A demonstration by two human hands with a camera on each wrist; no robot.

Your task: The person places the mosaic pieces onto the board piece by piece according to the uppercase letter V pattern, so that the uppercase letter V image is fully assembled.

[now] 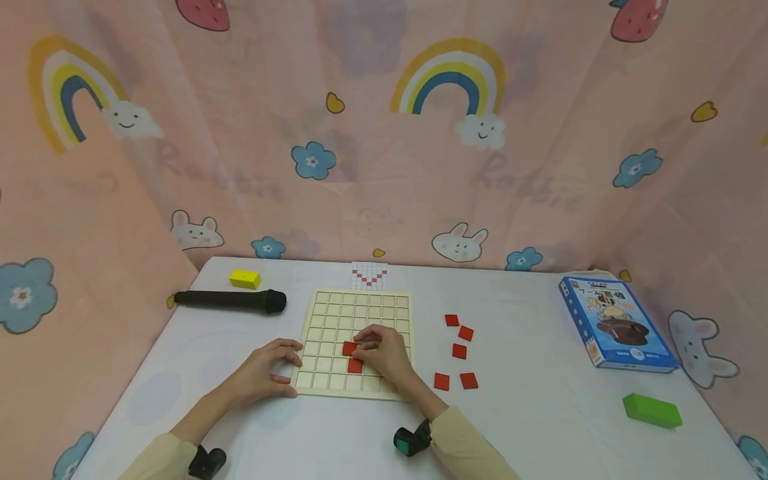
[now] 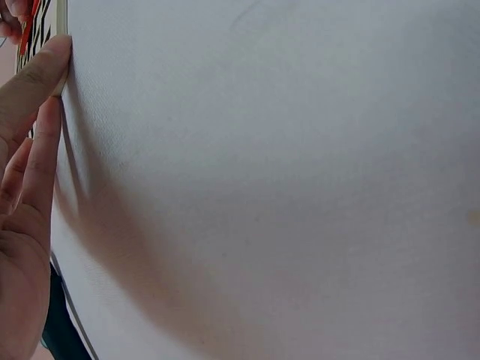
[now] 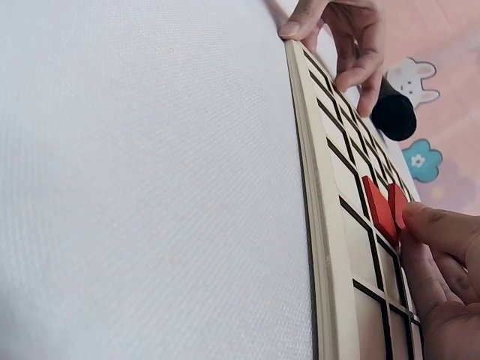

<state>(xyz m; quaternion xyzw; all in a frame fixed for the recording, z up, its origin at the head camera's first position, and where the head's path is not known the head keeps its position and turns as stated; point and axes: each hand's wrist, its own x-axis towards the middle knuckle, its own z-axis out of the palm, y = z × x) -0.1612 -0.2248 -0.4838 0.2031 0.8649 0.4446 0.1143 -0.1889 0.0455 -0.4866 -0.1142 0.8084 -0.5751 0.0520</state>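
A pale wooden grid board (image 1: 336, 310) lies in the middle of the white table. Two red square tiles sit in its lower cells, one (image 1: 349, 347) diagonally above the other (image 1: 355, 365). My right hand (image 1: 384, 353) lies over the board with its fingers curled, and its fingertips (image 3: 420, 221) pinch the upper red tile (image 3: 397, 204) beside the lower tile (image 3: 377, 206). My left hand (image 1: 264, 373) rests at the board's near left corner. Its thumb (image 2: 41, 71) presses against the board's edge (image 2: 60, 15) and its fingertips (image 3: 352, 71) touch the top.
Several loose red tiles (image 1: 459, 351) lie right of the board. A red-and-white pattern card (image 1: 369, 275) lies behind it. A black cylinder (image 1: 231, 300) and a yellow block (image 1: 245, 279) are at the back left. A blue box (image 1: 615, 323) and a green block (image 1: 652, 410) are on the right.
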